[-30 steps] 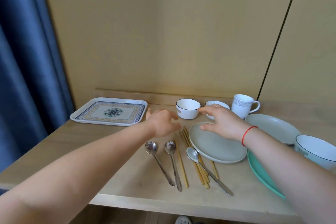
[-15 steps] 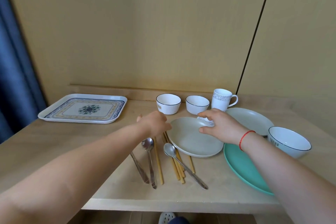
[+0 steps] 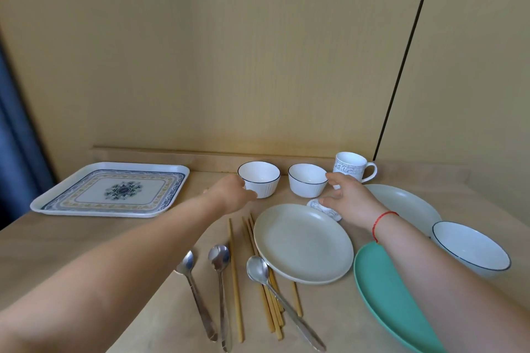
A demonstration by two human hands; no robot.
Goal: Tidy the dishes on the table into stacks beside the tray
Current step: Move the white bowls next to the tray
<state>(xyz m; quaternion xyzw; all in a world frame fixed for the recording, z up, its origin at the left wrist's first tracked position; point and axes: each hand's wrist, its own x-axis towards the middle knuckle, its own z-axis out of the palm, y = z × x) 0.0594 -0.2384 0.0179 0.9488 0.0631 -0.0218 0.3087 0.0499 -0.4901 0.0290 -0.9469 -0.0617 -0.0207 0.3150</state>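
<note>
Two small white ribbed bowls stand at the back of the table: the left bowl point(image 3: 259, 178) and the right bowl point(image 3: 307, 183). My left hand point(image 3: 229, 195) is at the left bowl's near-left side, fingers curled against its wall. My right hand point(image 3: 348, 200) is spread open just right of the right bowl, thumb near its rim, holding nothing. Under that hand lies a small patterned white piece point(image 3: 324, 209). A patterned tray point(image 3: 111, 189) sits at the far left. A cream plate point(image 3: 302, 242) lies in the middle.
A white mug point(image 3: 350, 166) stands behind my right hand. A second cream plate point(image 3: 407, 203), a larger white bowl point(image 3: 470, 249) and a teal plate point(image 3: 384, 289) fill the right side. Three spoons point(image 3: 219, 258) and several chopsticks point(image 3: 235, 272) lie near the front edge.
Both hands have moved forward past the cream plate to the two small bowls. The view has shifted a little, so the tray sits further into the frame.
</note>
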